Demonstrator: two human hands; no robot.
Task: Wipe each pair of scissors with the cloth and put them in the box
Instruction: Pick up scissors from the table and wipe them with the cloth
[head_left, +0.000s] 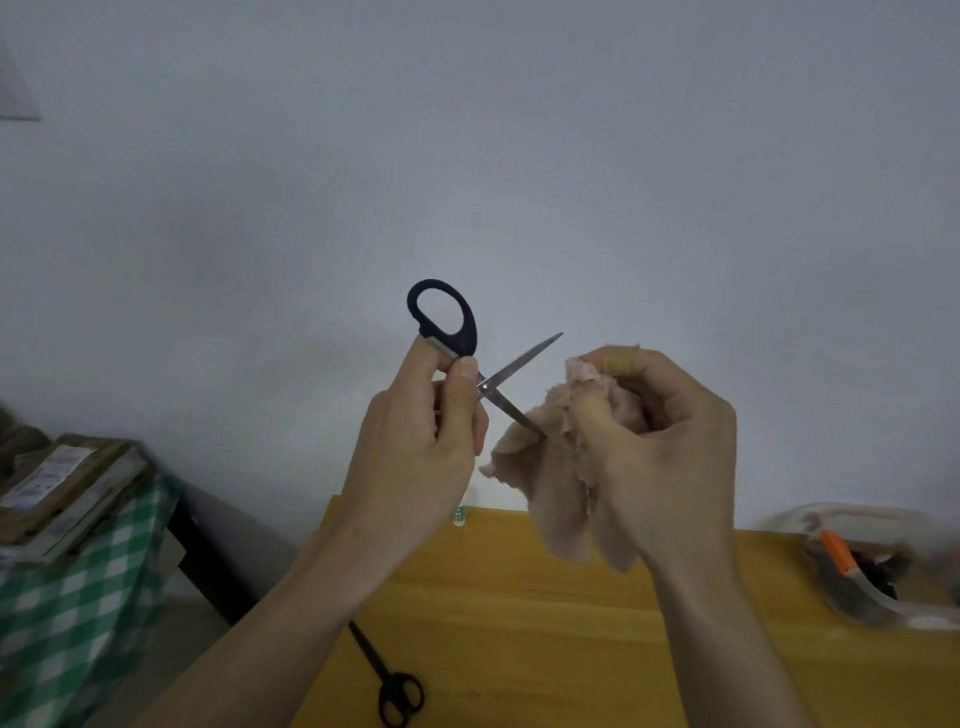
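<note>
1. Head view: the left hand (415, 441) has its grip clamped on the handle of the open black-handled scissors (470, 364), raised above the table (519, 597). The right hand (670, 441) has its grip bunched round the cloth (545, 478), which covers one blade.
2. To wipe well, I would draw the cloth from pivot to tip, fingers behind the edge.
3. The clear box (878, 566), at the table's right end, holds an orange-handled item; the rest is blurred. A second pair of scissors (389, 680) lies unwiped on the table.

A wooden table (519, 597) is seen below a plain pale wall (467, 156). At the left, a green checked cloth (78, 597) is spread over a dark stand, and a stack of flat packages (57, 488) is laid on it.
</note>
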